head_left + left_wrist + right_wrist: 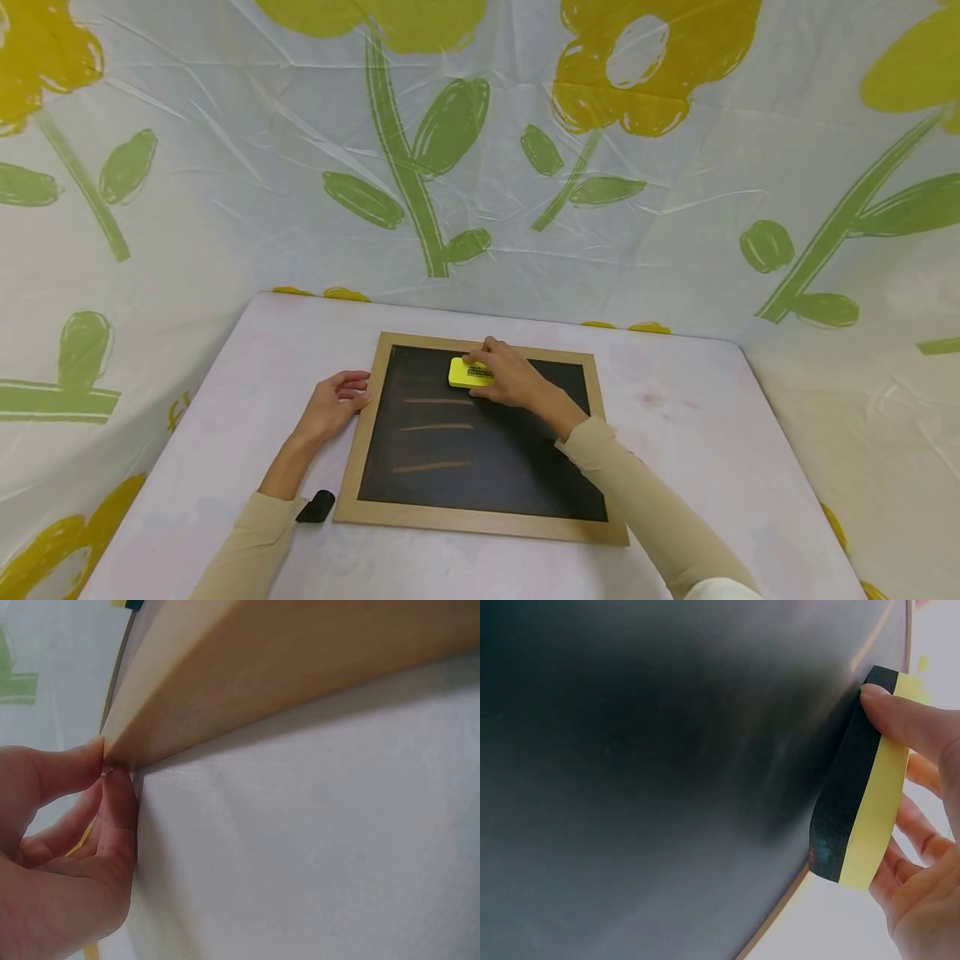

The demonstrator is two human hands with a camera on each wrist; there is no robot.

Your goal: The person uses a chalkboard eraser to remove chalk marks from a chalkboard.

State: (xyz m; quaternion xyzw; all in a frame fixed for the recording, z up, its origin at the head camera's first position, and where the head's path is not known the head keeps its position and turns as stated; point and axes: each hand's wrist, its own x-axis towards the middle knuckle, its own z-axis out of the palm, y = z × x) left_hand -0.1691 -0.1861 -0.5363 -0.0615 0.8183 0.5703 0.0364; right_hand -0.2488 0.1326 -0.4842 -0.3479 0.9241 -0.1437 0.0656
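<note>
A chalkboard with a light wooden frame lies on the table, three brownish chalk lines on its left half. My right hand grips a yellow and black chalkboard eraser near the top of the board. In the right wrist view, the eraser's black felt side faces the dark surface, with the thumb along one end and the fingers on the yellow back. At the left edge, my left hand pinches the wooden frame between thumb and fingertips, as the left wrist view shows.
A small black object sits by the left sleeve, near the frame's lower left corner. The table has a pale cloth, and a flower-printed sheet hangs behind it and at both sides.
</note>
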